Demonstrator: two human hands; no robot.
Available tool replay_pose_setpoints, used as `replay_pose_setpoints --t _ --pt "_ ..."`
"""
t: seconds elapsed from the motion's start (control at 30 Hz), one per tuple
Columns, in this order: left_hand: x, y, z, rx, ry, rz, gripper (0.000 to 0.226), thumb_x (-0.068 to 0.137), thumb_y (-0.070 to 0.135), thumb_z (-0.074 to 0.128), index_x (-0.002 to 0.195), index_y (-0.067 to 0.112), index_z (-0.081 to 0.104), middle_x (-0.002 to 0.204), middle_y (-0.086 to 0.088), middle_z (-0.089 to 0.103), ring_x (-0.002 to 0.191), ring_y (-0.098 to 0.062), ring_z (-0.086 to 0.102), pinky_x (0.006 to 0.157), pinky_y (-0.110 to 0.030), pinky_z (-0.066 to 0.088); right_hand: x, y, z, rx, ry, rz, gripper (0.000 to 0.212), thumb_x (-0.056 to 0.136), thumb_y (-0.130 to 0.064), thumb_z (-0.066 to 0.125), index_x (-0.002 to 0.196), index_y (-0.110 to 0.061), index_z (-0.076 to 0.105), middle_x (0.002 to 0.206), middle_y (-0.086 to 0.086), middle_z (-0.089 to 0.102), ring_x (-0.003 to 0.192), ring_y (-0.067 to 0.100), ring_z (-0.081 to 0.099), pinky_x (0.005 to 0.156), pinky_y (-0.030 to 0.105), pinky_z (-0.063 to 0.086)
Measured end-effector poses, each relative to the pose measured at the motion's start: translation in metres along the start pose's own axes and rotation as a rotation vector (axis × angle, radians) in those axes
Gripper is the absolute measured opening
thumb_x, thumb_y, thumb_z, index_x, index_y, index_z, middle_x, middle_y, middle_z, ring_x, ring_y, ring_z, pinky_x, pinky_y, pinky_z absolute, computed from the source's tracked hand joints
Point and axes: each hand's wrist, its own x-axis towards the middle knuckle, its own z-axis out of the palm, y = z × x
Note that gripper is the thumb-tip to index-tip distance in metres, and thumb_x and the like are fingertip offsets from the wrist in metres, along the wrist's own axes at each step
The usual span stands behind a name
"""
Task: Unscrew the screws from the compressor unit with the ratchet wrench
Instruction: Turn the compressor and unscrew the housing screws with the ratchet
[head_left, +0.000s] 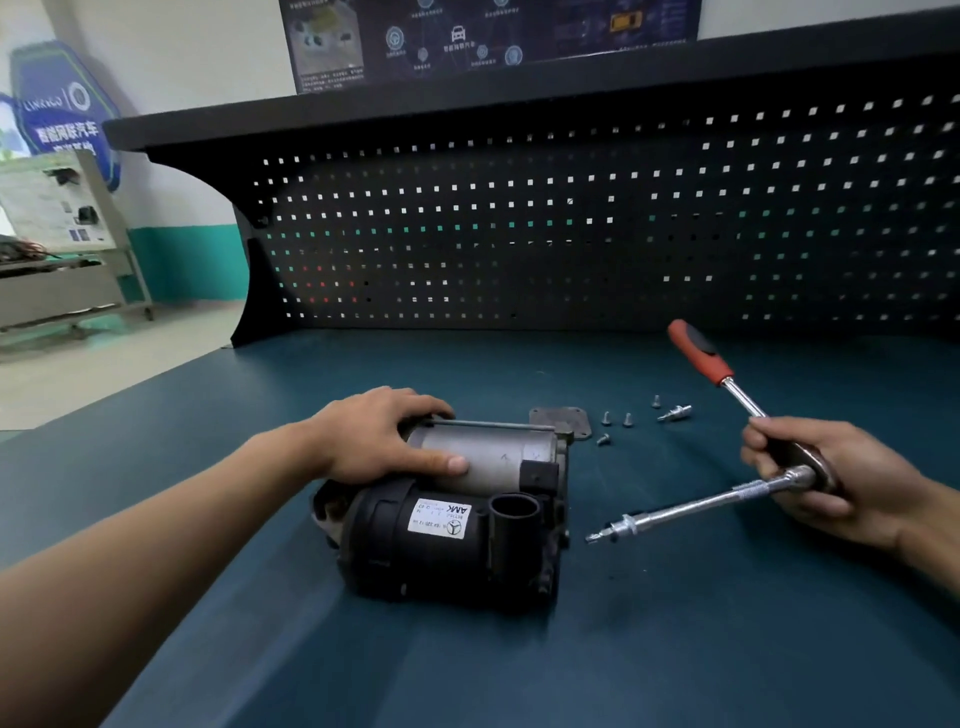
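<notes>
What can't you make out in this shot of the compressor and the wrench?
Head view:
- Head of the ratchet wrench: wrapped by the right hand.
- The bit at the extension tip: too small to tell its type.
- The label on the compressor unit: fine print too small.
- Screws left in the unit: end faces turned away; the left hand covers part of the top.

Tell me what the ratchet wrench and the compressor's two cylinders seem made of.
Ratchet wrench: shiny shaft, likely chromed steel; red-and-black grip, probably rubber or plastic. Grey cylinder: dull, faintly scratched, seemingly bare metal. Black cylinder: matte, moulded ribs, probably plastic.
</notes>
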Motion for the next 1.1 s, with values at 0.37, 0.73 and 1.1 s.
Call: replay_pose_setpoints --t 0.37,0.73,1.1 --pt "0.009 0.007 0.021 -0.004 0.225 -0.258 0.090 0.064 0.096 0.043 0.131 0.039 0.057 0.133 0.007 0.062 0.123 -0.020 0.056 0.102 -0.041 0.045 -0.004 -0.001 0.010 -0.013 0.040 -0.102 0.021 0.086 -0.028 0.053 0.076 -0.011 0.049 0.061 0.007 0.051 0.023 0.010 0.028 0.024 0.015 0.017" --pt "0.029 -0.005 0.021 -0.067 0.340 -0.172 0.049 0.072 0.083 0.031 0.087 0.050 0.063 0.100 0.025 0.065 0.101 -0.009 0.059 0.076 -0.033 0.037 -0.002 0.029 0.049 -0.359 -0.100 -0.231 0.025 0.088 -0.025 0.060 0.078 -0.002 0.055 0.069 0.019 0.062 0.038 0.027 0.051 0.033 0.025 0.037" --pt "0.043 -0.020 0.021 -0.166 0.452 -0.138 0.038 0.070 0.081 0.040 0.077 0.053 0.065 0.085 0.030 0.065 0.091 -0.007 0.060 0.078 -0.033 0.038 -0.001 0.044 0.080 -0.406 0.029 -0.432 0.034 0.085 -0.038 0.058 0.082 -0.004 0.054 0.070 0.007 0.065 0.046 0.026 0.053 0.041 0.024 0.041"
